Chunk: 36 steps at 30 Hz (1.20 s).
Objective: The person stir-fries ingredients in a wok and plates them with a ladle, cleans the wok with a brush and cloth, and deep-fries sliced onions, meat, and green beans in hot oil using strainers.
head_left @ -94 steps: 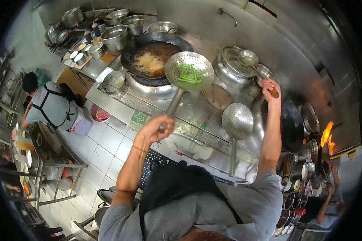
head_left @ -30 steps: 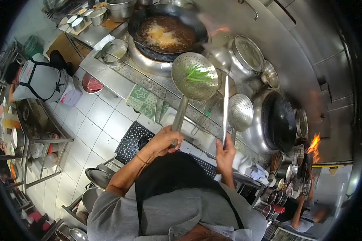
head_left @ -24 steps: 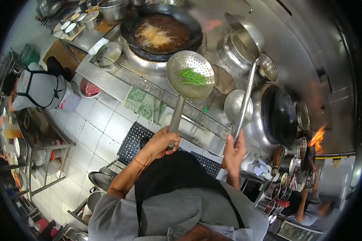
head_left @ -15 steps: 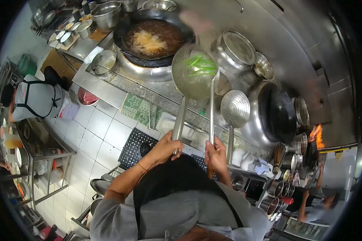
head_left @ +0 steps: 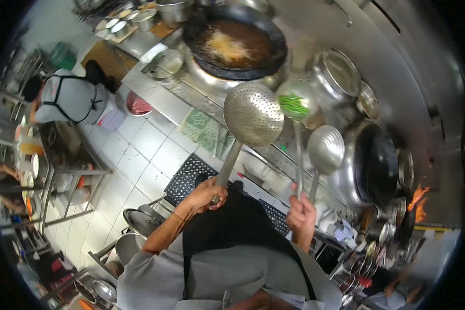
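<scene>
My left hand [head_left: 207, 194] is wrapped round the handle of a large perforated skimmer [head_left: 253, 114]. No food shows in its wide bowl. In my right hand [head_left: 300, 214] is the long handle of a ladle [head_left: 298, 155], whose bowl is beside the skimmer, to its right. Thin green vegetable pieces [head_left: 293, 103], perhaps green beans, lie in the ladle's bowl. A second, smaller perforated skimmer [head_left: 326, 150] rests just right of the ladle, its handle close to my right hand. Beyond the tools, a black wok [head_left: 274, 39] holds brown oil with pale foam bubbling in it.
A second dark wok [head_left: 380, 165] sits to the right. Lidded metal pots [head_left: 341, 72] stand behind the range, and a flame [head_left: 418, 203] burns at far right. A person in an apron [head_left: 70, 98] bends at the left, near a bowl of red meat [head_left: 138, 104].
The green pieces, seen over the large skimmer before, are now in the ladle's bowl. Skimmer and ladle have moved apart, with my right hand further right. The camera view has shifted.
</scene>
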Each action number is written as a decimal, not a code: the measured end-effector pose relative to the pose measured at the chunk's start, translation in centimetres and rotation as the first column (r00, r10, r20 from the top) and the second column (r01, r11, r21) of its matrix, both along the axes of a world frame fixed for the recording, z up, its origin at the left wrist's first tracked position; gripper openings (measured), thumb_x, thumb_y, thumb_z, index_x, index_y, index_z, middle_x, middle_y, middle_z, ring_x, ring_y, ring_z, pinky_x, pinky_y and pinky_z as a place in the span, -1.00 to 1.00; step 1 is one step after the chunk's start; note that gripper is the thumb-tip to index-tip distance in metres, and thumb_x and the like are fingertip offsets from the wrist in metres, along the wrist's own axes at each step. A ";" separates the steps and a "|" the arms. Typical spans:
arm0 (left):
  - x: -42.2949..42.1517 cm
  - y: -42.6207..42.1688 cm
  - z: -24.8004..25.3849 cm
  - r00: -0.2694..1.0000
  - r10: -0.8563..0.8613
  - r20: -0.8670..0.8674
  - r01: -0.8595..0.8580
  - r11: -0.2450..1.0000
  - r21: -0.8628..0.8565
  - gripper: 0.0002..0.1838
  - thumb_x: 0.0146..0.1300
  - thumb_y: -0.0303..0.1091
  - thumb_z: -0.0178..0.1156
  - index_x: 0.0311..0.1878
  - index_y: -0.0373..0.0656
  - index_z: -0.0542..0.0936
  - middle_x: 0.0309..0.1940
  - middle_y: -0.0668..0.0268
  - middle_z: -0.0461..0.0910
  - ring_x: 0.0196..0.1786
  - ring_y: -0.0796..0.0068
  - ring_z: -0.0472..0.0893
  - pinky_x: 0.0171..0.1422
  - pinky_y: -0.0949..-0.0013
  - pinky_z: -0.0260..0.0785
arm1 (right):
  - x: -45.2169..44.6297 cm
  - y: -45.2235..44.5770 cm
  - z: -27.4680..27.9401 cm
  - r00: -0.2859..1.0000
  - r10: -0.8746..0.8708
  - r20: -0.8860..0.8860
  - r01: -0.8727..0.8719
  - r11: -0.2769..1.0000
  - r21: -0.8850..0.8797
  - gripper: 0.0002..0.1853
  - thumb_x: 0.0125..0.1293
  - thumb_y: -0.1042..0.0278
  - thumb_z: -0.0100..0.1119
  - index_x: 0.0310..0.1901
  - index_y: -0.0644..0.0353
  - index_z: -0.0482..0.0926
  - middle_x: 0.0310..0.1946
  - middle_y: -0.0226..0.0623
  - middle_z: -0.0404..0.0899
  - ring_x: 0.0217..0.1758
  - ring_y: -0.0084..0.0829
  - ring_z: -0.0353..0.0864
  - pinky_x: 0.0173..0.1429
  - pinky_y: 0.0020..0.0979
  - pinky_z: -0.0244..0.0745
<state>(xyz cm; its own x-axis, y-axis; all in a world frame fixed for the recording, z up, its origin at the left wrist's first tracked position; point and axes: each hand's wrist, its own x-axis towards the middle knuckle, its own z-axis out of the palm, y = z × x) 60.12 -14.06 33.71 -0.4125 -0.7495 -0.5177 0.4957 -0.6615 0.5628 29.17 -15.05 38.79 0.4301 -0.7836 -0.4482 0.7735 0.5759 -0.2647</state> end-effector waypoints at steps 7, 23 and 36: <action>6.5 2.1 2.5 0.942 0.333 -0.041 -0.336 0.935 -0.118 -0.73 -0.03 -0.52 0.10 -0.21 -0.24 0.35 -0.68 0.29 0.35 -0.72 0.54 0.34 -0.79 0.53 0.06 | -0.4 -0.4 -0.3 0.996 -0.075 -0.045 0.071 0.994 -0.078 -0.61 0.48 0.26 -0.29 0.24 0.26 0.17 -0.57 -0.45 0.16 -0.78 -0.64 0.10 -0.81 -0.56 0.02; 21.2 -16.5 -9.5 0.685 0.653 -0.324 -0.684 0.729 0.025 -0.72 0.25 -0.22 0.12 -0.23 -0.28 0.42 -0.47 0.27 0.45 -0.53 0.55 0.39 -0.57 0.57 0.24 | 1.2 -2.3 -0.8 0.886 0.141 -0.441 -0.186 0.981 -0.060 -0.72 0.40 0.30 -0.11 0.11 0.07 0.32 -0.64 -0.57 0.18 -0.81 -0.71 0.05 -0.79 -0.59 0.02; 2.7 14.3 -19.5 0.622 0.744 0.245 -0.774 0.536 0.338 -0.64 0.36 -0.11 0.00 -0.52 -0.09 0.42 -0.61 0.33 0.44 -0.54 0.47 0.44 -0.47 0.37 0.31 | -5.5 -10.3 -8.0 0.786 0.523 -0.330 -0.558 0.830 -0.013 -0.67 0.47 0.32 -0.27 0.23 0.05 0.22 -0.57 -0.48 0.24 -0.79 -0.64 0.08 -0.79 -0.51 0.10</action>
<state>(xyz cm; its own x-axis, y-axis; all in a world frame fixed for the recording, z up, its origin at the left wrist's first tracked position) 62.82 0.26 14.21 0.2614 -0.5014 -0.8248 0.8875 -0.2110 0.4096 23.69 -25.34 30.79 0.6554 -0.5124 -0.5549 0.2157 0.8311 -0.5126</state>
